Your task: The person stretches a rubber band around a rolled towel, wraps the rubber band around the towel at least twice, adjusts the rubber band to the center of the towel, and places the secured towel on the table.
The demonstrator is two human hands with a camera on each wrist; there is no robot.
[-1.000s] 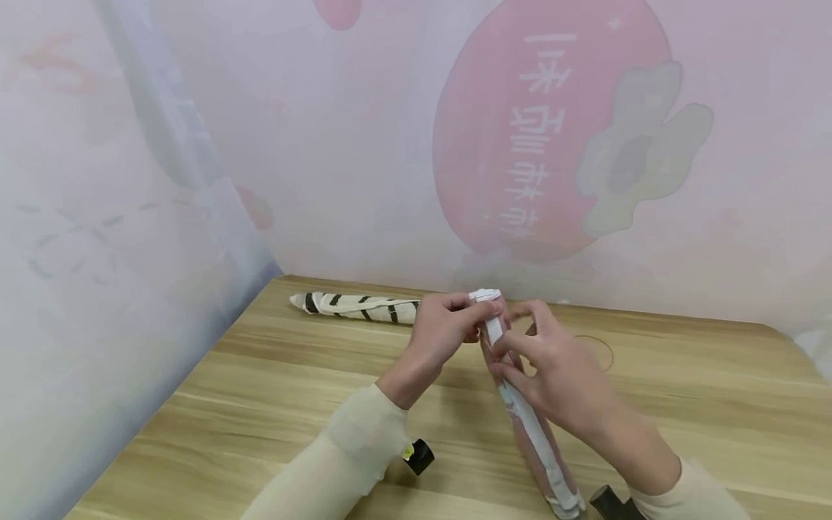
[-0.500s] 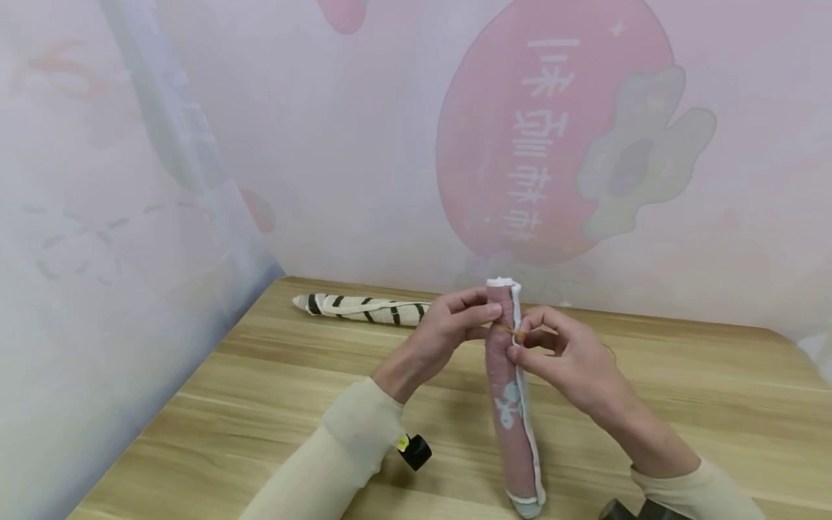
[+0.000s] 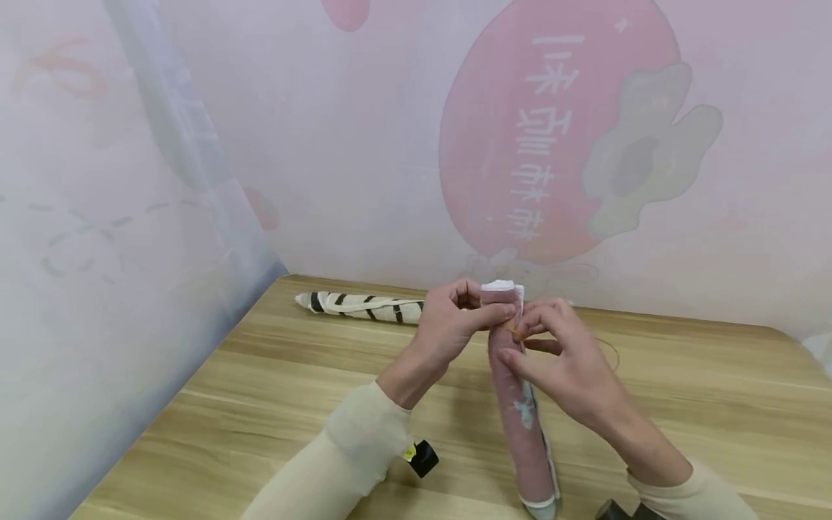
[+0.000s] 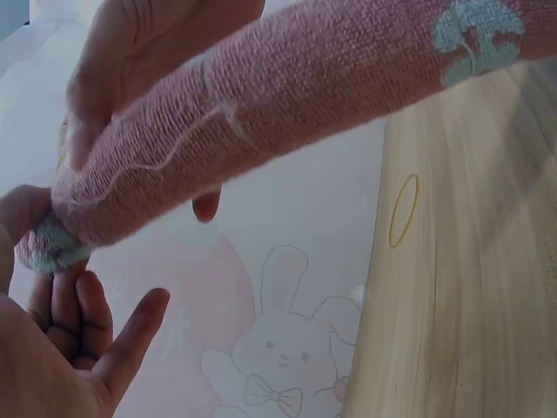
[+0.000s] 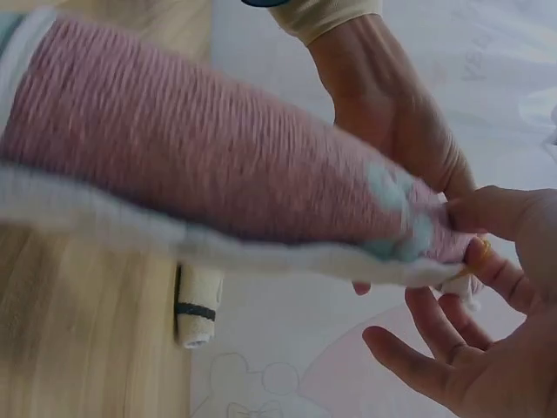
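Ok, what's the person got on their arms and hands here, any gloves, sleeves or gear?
No gloves: the left hand and right hand are bare, with no rings visible on the fingers. Both arms wear long cream sleeves with snug ribbed cuffs ending at the wrists. A small black device with a yellow mark sits under the left wrist; another dark one shows by the right cuff.

Pink rolled towel [image 3: 520, 404], white trim along one edge, pale blue motif mid-length. I hold it near upright, slightly tilted, lower end at near table edge. My left hand [image 3: 455, 325] and right hand [image 3: 559, 354] pinch its top.
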